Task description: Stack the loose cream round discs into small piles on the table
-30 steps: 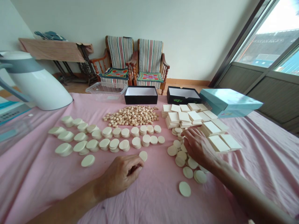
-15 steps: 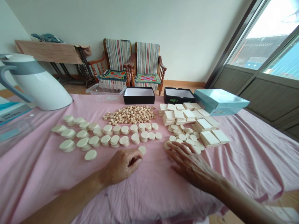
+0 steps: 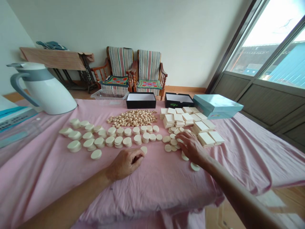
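L hand [image 3: 125, 164] curled up tight, just by flat round cream disc [image 3: 144, 150], R hand [image 3: 192, 148] spread out on small round cream discs [image 3: 173, 142]

A home room; striped wooden armchairs [image 3: 120, 66] and a treadle sewing table [image 3: 84, 74] line the wall.

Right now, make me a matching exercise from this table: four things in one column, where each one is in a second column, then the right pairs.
Things:
1. left hand
2. right hand
3. small tan rounds
4. turquoise box

Places:
A. over cream discs beside rectangular tiles
B. at the far edge of the pink cloth, right of a black box
C. curled beside a lone cream disc
D. heaped behind rows of discs

Pairs: 1-C, 2-A, 3-D, 4-B
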`<state>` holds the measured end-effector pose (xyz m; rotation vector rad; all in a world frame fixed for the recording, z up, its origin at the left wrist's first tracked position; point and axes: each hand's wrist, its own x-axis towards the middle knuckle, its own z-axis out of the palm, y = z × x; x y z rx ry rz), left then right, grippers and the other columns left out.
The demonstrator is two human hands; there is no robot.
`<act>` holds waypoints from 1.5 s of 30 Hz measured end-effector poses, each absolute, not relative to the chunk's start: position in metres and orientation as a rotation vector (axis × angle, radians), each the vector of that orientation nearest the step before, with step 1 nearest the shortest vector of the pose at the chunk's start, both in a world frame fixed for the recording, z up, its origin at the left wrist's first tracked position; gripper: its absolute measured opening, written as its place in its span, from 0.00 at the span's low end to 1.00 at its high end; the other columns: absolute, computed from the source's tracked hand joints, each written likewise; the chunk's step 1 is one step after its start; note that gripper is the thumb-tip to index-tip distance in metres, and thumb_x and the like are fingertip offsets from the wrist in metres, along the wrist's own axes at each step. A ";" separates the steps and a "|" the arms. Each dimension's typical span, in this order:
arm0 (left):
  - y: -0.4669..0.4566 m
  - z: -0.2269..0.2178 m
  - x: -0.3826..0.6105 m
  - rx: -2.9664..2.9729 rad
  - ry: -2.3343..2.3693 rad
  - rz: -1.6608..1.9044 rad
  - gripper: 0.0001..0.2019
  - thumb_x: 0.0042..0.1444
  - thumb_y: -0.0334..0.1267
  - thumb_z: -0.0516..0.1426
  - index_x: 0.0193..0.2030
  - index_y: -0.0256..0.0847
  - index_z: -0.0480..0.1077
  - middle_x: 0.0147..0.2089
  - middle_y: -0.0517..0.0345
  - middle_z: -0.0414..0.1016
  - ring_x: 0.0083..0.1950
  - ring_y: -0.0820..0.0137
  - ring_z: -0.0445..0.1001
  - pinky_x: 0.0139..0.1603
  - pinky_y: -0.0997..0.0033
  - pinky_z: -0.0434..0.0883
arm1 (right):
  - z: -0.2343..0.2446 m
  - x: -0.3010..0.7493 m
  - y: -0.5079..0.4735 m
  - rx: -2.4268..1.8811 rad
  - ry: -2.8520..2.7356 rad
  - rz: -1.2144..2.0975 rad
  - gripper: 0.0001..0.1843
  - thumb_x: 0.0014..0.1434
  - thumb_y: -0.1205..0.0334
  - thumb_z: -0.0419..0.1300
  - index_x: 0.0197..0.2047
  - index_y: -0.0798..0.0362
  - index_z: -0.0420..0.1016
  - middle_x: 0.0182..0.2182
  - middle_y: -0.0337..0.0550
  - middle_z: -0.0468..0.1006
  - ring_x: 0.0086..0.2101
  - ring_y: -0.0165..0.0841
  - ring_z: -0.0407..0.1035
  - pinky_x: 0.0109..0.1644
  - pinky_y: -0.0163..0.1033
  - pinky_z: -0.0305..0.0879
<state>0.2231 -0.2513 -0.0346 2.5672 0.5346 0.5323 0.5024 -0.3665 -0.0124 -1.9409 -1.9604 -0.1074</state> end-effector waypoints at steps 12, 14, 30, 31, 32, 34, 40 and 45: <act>-0.255 -0.021 0.225 2.710 0.525 0.326 0.07 0.54 0.29 0.51 0.38 0.40 0.67 0.29 0.62 0.70 0.28 0.73 0.68 0.31 0.75 0.60 | -0.006 0.482 -0.351 -2.186 -1.993 -0.184 0.11 0.58 0.55 0.58 0.36 0.54 0.71 0.37 0.49 0.73 0.40 0.39 0.64 0.43 0.41 0.58; -0.257 -0.015 0.227 2.729 0.558 0.288 0.05 0.53 0.29 0.52 0.36 0.40 0.66 0.29 0.62 0.71 0.28 0.73 0.69 0.30 0.75 0.60 | -0.005 0.481 -0.352 -2.189 -1.997 -0.187 0.11 0.58 0.53 0.57 0.36 0.54 0.71 0.36 0.48 0.73 0.40 0.39 0.64 0.43 0.42 0.57; -0.255 -0.029 0.224 2.623 0.888 0.675 0.05 0.56 0.39 0.55 0.34 0.40 0.65 0.27 0.63 0.67 0.28 0.73 0.67 0.31 0.74 0.62 | -0.006 0.486 -0.354 -2.185 -1.985 -0.175 0.09 0.56 0.56 0.59 0.36 0.53 0.69 0.36 0.47 0.71 0.38 0.38 0.63 0.40 0.40 0.55; -0.255 -0.028 0.225 2.617 0.878 0.681 0.05 0.56 0.39 0.55 0.35 0.40 0.65 0.29 0.63 0.68 0.30 0.73 0.68 0.32 0.74 0.63 | -0.005 0.485 -0.354 -2.177 -1.998 -0.175 0.08 0.56 0.57 0.58 0.36 0.53 0.69 0.35 0.47 0.71 0.38 0.38 0.63 0.40 0.40 0.55; -0.255 -0.028 0.225 2.614 0.865 0.695 0.05 0.56 0.38 0.55 0.36 0.40 0.65 0.30 0.62 0.68 0.32 0.72 0.69 0.33 0.73 0.64 | -0.005 0.485 -0.353 -2.172 -2.004 -0.172 0.07 0.56 0.58 0.58 0.36 0.53 0.69 0.35 0.47 0.71 0.38 0.38 0.62 0.40 0.40 0.55; -0.255 -0.028 0.226 2.620 0.843 0.728 0.05 0.56 0.38 0.56 0.38 0.40 0.65 0.34 0.59 0.70 0.36 0.70 0.70 0.37 0.71 0.66 | -0.004 0.483 -0.352 -2.180 -1.993 -0.170 0.07 0.55 0.59 0.58 0.36 0.54 0.68 0.35 0.47 0.71 0.37 0.38 0.62 0.40 0.40 0.54; -0.255 -0.032 0.226 2.632 0.822 0.709 0.07 0.58 0.38 0.54 0.43 0.41 0.66 0.42 0.55 0.72 0.44 0.66 0.72 0.42 0.68 0.68 | -0.007 0.487 -0.349 -2.151 -1.990 -0.072 0.07 0.50 0.66 0.57 0.36 0.54 0.66 0.35 0.46 0.69 0.35 0.36 0.61 0.38 0.38 0.54; -0.256 -0.032 0.226 2.623 0.804 0.630 0.09 0.58 0.37 0.54 0.45 0.42 0.66 0.44 0.55 0.72 0.44 0.66 0.72 0.43 0.67 0.68 | 0.000 0.486 -0.339 -2.087 -1.876 0.013 0.11 0.46 0.65 0.59 0.36 0.53 0.66 0.34 0.43 0.68 0.35 0.35 0.61 0.39 0.38 0.55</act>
